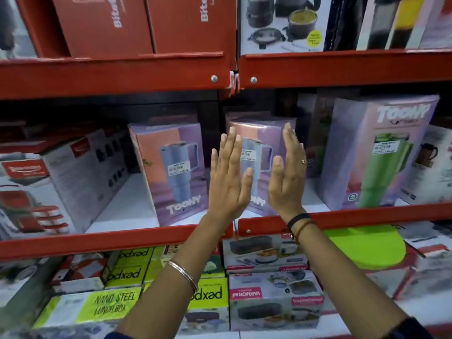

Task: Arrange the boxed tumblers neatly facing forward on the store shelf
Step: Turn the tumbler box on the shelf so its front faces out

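Three boxed Toony tumblers stand on the middle red shelf [342,217]. The left box [171,172] shows a blue tumbler and is turned slightly to the right. The middle box [259,140], also a blue tumbler, is partly hidden behind both hands. A taller box [381,152] with a green tumbler stands at the right, facing forward. My left hand [228,177] is raised flat with fingers apart in front of the middle box's left side. My right hand [288,172] is raised edge-on before its right side. Neither hand visibly grips the box.
A grey and red container-set box [53,182] sits left of a bare white gap on the shelf. Red boxes [105,25] fill the shelf above. Green lunchbox cartons [115,304] and other boxes lie stacked below. A kettle box [430,165] stands at the far right.
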`<state>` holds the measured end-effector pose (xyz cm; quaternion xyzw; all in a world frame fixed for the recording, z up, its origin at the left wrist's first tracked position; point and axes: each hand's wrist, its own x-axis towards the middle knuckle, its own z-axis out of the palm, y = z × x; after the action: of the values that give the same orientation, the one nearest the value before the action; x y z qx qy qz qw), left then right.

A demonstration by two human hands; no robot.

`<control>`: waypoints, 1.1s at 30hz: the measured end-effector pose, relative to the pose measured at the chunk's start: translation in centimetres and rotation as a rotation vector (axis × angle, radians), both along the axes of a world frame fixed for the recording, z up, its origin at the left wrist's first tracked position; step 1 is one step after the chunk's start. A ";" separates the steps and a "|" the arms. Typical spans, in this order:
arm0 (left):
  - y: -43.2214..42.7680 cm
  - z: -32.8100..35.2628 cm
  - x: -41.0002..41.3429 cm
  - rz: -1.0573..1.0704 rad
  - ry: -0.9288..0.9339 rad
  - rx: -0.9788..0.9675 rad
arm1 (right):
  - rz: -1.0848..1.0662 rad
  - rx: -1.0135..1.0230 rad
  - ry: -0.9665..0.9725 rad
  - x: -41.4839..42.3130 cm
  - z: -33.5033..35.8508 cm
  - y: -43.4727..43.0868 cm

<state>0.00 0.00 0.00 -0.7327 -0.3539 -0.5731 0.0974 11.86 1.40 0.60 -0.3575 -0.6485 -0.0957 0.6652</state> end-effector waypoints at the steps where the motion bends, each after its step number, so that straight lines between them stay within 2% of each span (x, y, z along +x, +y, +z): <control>1: 0.1 -0.5 0.6 -0.007 -0.032 -0.039 | 0.006 -0.006 0.059 0.6 -0.6 0.6; 8: 0.7 -4.1 5.3 -0.114 -0.270 -0.298 | 0.120 -0.236 0.276 3.5 -4.3 3.9; 13: -0.7 -5.2 8.3 -0.177 -0.530 -0.551 | 0.267 -0.595 0.519 4.5 -5.1 6.2; 16: -0.8 -5.1 9.0 -0.171 -0.567 -0.634 | 0.405 -0.778 0.688 4.9 -4.7 6.8; 19: -0.7 -3.6 8.9 -0.162 -0.560 -0.664 | 0.454 -0.770 0.793 5.6 -3.9 6.2; 25: 0.5 -0.8 6.1 -0.233 -0.482 -0.632 | 0.513 -0.668 0.863 5.9 -2.6 3.9; 27: 1.2 -0.8 5.1 -0.253 -0.518 -0.620 | 0.525 -0.656 0.848 5.0 -3.0 3.0; 33: 2.5 -1.9 2.4 -0.292 -0.639 -0.746 | 0.499 -0.585 0.810 1.8 -4.4 -0.2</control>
<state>2.40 2.52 -1.93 -0.5474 -0.4404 -0.6110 -0.3648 13.71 1.18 -3.81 -0.3712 -0.4054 0.3936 0.7369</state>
